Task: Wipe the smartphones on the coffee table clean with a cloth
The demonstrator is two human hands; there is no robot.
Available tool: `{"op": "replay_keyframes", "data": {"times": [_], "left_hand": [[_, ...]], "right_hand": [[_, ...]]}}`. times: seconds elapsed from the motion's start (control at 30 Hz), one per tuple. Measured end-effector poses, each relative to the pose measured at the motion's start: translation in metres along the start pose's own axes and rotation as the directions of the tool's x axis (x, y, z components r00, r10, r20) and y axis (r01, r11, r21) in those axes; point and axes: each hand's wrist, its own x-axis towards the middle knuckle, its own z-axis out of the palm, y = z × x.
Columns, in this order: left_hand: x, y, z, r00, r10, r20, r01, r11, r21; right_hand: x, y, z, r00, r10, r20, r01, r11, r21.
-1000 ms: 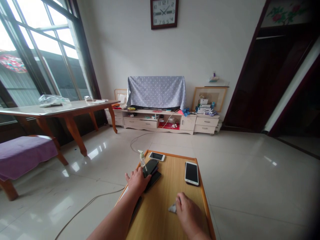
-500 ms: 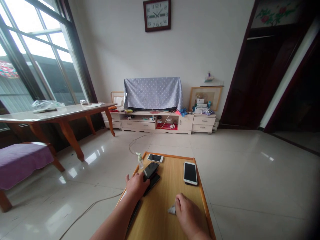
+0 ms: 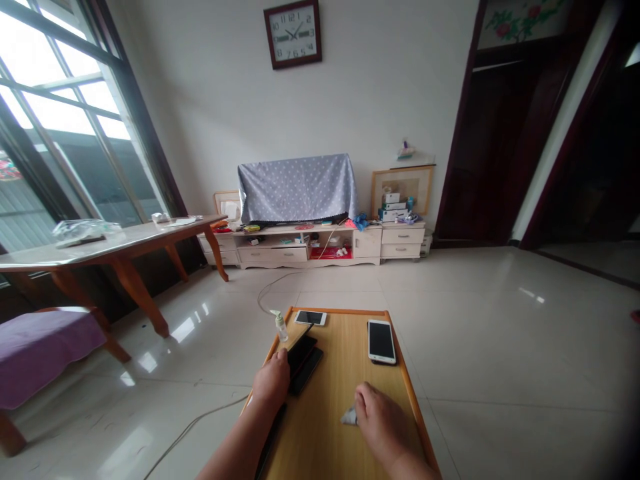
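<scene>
My left hand grips a dark smartphone by its near end, tilted up on its long edge over the left side of the small wooden table. Just right of it a black phone lies flat. Another dark, flat object is partly covered by my left forearm. In my closed right hand is a grey cloth, of which only a corner sticks out, low over the table's right half.
A clear pump bottle stands at the table's far left corner, beside a white phone. Another white phone lies near the right edge. A cable runs over the floor; a cloth-covered TV cabinet stands beyond.
My left hand has tipped the dark phone from nearly flat to on edge, uncovering more of the black phone beneath. The right hand with the cloth has barely moved. The view has shifted slightly.
</scene>
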Motion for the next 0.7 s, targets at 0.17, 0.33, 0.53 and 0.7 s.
{"op": "replay_keyframes", "data": {"times": [0.17, 0.33, 0.53, 0.7], "left_hand": [[-0.003, -0.006, -0.001, 0.998, 0.004, -0.06, -0.008, 0.998, -0.07], [-0.013, -0.004, -0.013, 0.991, 0.031, -0.133, -0.056, 0.98, -0.189], [-0.045, 0.01, -0.01, 0.976, 0.078, -0.205, -0.175, 0.837, -0.519], [-0.084, 0.026, 0.015, 1.0, 0.017, 0.018, 0.01, 0.376, -0.927]], "right_hand": [[-0.001, 0.0, -0.001, 1.0, 0.005, 0.0, -0.005, 1.0, 0.009], [-0.002, 0.0, 0.0, 0.999, -0.007, -0.032, 0.008, 1.0, 0.013], [-0.005, 0.003, 0.004, 0.999, 0.009, -0.04, -0.009, 1.0, 0.019], [-0.012, 0.003, 0.0, 0.999, 0.027, -0.03, -0.027, 0.999, 0.021]]}}
